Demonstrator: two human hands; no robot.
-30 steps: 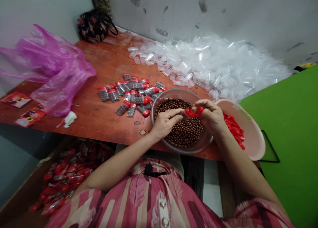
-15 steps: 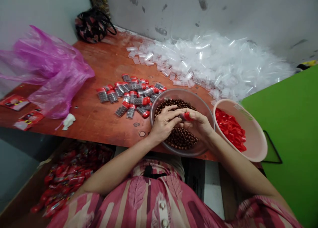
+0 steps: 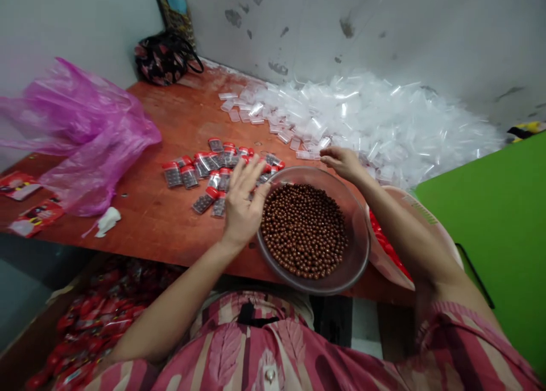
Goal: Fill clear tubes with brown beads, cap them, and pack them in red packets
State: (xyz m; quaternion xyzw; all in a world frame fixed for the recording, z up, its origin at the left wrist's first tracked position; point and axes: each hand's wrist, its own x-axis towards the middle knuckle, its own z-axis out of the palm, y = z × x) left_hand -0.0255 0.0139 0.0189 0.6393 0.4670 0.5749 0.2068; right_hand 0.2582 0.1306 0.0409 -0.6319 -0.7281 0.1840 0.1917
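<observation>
The empty, half-curled right hand lies nearest a slim clear plastic tube, its long axis pointing toward that hand; the open left hand is farther off.

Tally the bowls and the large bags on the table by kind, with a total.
clear bowl: 1
pink bowl: 1
pink plastic bag: 1
black floral handbag: 1
Total: 4
</observation>
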